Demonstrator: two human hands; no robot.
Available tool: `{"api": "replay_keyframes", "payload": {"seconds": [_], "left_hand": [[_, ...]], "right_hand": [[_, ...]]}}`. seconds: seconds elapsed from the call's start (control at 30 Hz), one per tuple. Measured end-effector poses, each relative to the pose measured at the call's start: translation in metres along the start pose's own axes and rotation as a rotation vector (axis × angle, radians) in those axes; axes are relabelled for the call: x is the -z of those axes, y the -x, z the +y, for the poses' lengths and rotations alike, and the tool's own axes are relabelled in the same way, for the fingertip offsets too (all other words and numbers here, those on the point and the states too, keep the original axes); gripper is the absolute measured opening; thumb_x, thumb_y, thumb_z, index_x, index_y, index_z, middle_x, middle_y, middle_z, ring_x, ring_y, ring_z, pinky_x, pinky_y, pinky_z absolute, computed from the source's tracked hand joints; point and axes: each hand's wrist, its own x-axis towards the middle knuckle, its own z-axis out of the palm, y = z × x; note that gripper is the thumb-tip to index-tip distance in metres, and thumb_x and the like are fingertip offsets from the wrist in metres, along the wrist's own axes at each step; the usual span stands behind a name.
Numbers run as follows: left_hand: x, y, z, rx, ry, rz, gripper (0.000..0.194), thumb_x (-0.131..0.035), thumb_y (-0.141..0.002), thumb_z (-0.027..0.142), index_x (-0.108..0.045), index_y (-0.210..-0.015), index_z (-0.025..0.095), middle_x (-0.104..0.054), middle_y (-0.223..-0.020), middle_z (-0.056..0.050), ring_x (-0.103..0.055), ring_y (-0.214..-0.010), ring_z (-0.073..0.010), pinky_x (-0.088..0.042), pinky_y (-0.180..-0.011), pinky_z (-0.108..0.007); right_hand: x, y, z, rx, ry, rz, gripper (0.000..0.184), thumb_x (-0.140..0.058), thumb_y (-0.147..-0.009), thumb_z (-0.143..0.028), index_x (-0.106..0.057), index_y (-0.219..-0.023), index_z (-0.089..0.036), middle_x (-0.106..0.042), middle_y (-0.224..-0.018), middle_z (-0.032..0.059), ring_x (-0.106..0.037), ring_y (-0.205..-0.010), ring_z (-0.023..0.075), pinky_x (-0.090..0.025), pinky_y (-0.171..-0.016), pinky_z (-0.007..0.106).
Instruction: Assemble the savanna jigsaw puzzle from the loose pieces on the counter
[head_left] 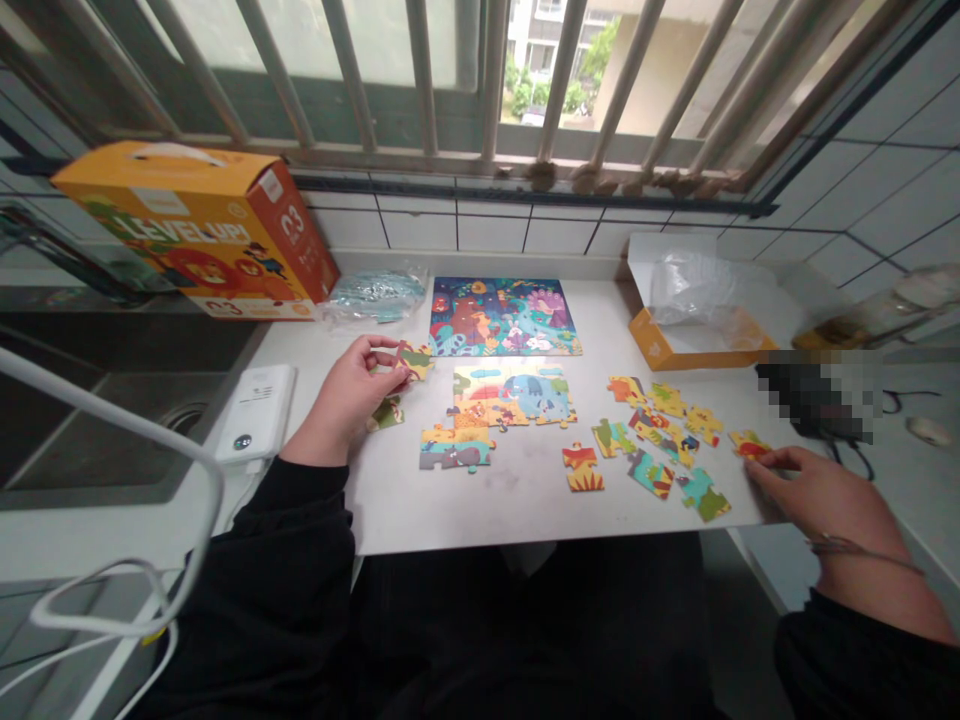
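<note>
At our far left we saw the dark sink, with an orange box standing upright behind it, a pale handle on its top; a white cable curved across in front, and beyond it a white device lay at the left end of the pale counter; our left hand came next, its thumb and fingers pinching a green-and-red piece; a greenish piece lay on the counter just beside that hand, while a clear packet rested farther back, near the orange box. Toward the middle we had a dark-blue animal picture lying flat, and just in front of it the part-joined puzzle, its elephants showing at the upper right and its hippo at the lower left; to the right of this a red-and-yellow grass piece lay apart, and past it we had a scatter of loose pieces; behind these stood an open box with crumpled clear plastic in it. At our right the fingers of our right hand pinched the edge of a red piece, though we could not tell whether it was off the counter; behind that hand lay a blurred-out dark object.
</note>
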Motion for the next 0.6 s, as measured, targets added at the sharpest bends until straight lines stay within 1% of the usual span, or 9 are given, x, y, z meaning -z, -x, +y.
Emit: {"api": "replay_keyframes", "payload": {"seconds": [0.13, 0.23, 0.3, 0.37, 0.43, 0.53, 0.6], "left_hand": [[0.003, 0.002, 0.001, -0.011, -0.101, 0.048, 0.048, -0.089, -0.077, 0.036, -0.063, -0.115, 0.023, -0.072, -0.102, 0.000, -0.079, -0.080, -0.0178, -0.067, -0.075, -0.033], [0.007, -0.004, -0.005, -0.030, -0.312, 0.183, 0.041, -0.088, -0.076, 0.040, -0.066, -0.105, 0.022, -0.075, -0.099, -0.002, -0.077, -0.081, -0.0205, -0.062, -0.070, -0.031], [0.011, -0.010, -0.010, -0.030, -0.359, 0.258, 0.038, -0.086, -0.078, 0.044, -0.069, -0.103, 0.021, -0.077, -0.098, -0.005, -0.077, -0.085, -0.0222, -0.061, -0.072, -0.031], [0.018, -0.016, -0.013, -0.033, -0.333, 0.260, 0.037, -0.078, -0.087, 0.048, -0.071, -0.110, 0.020, -0.080, -0.103, -0.008, -0.079, -0.092, -0.0239, -0.063, -0.080, -0.034], [0.027, -0.020, -0.013, -0.066, -0.404, 0.263, 0.036, -0.067, -0.096, 0.047, -0.073, -0.120, 0.020, -0.081, -0.111, -0.010, -0.079, -0.102, -0.0263, -0.063, -0.093, -0.040], [0.043, -0.018, -0.009, -0.140, -0.724, 0.355, 0.035, -0.060, -0.099, 0.040, -0.076, -0.124, 0.021, -0.079, -0.125, -0.014, -0.075, -0.121, -0.0335, -0.056, -0.114, -0.050], [0.050, -0.014, -0.008, -0.134, -0.935, 0.378, 0.040, -0.061, -0.098, 0.041, -0.077, -0.125, 0.017, -0.075, -0.131, -0.021, -0.070, -0.129, -0.0404, -0.051, -0.121, -0.056]], "right_hand": [[0.000, -0.001, 0.001, -0.005, -0.001, 0.006, 0.042, -0.056, -0.084, -0.066, -0.074, -0.090, -0.028, -0.080, -0.097, 0.0136, -0.073, -0.086, 0.0376, -0.051, -0.075, 0.045], [-0.001, -0.002, 0.001, -0.010, -0.004, 0.006, 0.042, -0.058, -0.084, -0.067, -0.075, -0.090, -0.028, -0.080, -0.096, 0.0139, -0.073, -0.086, 0.0385, -0.052, -0.075, 0.046], [-0.002, -0.002, 0.001, -0.012, 0.002, 0.004, 0.043, -0.058, -0.084, -0.067, -0.075, -0.090, -0.028, -0.081, -0.096, 0.0145, -0.074, -0.086, 0.0390, -0.052, -0.075, 0.046], [-0.002, -0.002, 0.001, -0.011, 0.004, 0.004, 0.043, -0.058, -0.084, -0.067, -0.076, -0.091, -0.028, -0.081, -0.095, 0.0146, -0.074, -0.087, 0.0389, -0.052, -0.074, 0.045], [-0.001, -0.001, 0.000, -0.014, 0.003, 0.007, 0.043, -0.057, -0.083, -0.066, -0.076, -0.090, -0.028, -0.081, -0.094, 0.0144, -0.074, -0.086, 0.0388, -0.052, -0.073, 0.045], [0.002, 0.000, -0.001, -0.015, 0.002, 0.008, 0.044, -0.056, -0.081, -0.067, -0.076, -0.091, -0.028, -0.081, -0.094, 0.0142, -0.074, -0.087, 0.0391, -0.052, -0.074, 0.045], [0.003, 0.001, -0.002, -0.013, 0.002, 0.003, 0.047, -0.055, -0.080, -0.068, -0.076, -0.092, -0.029, -0.081, -0.095, 0.0144, -0.074, -0.086, 0.0393, -0.052, -0.074, 0.045]]}}
